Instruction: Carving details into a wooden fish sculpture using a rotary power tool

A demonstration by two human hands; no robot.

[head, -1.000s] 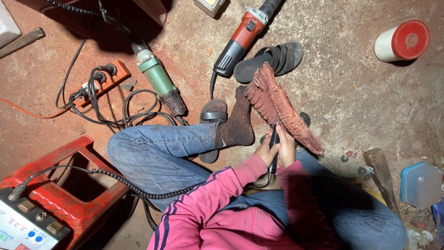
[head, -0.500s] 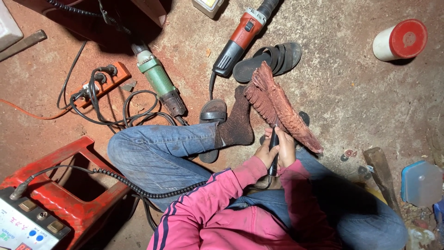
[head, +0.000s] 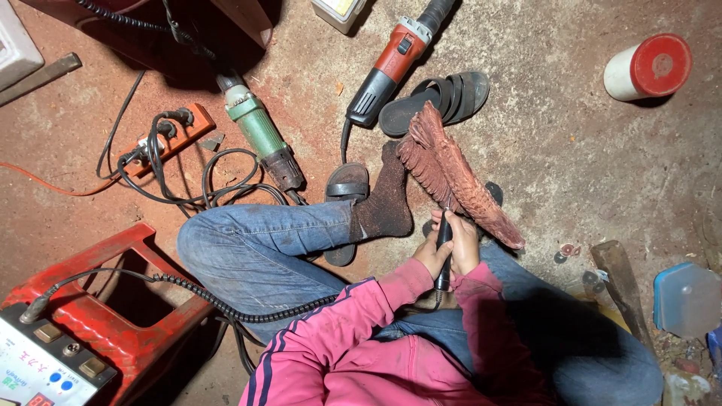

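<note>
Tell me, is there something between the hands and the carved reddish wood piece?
Nothing visible does. Both hands, left hand and right hand, close around a thin black tool whose tip meets the carved wood piece. The piece stands tilted right above them, beside the socked foot.

One head-worn camera looks almost straight down from above the seated person, at close range. The hands (head: 450,252) sit just below centre; the floor (head: 571,150) stretches toward twelve o'clock, the person's lap at six o'clock.

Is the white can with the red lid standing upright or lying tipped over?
Tipped over: the white can lies on its side on the floor, red lid facing the camera.
</note>
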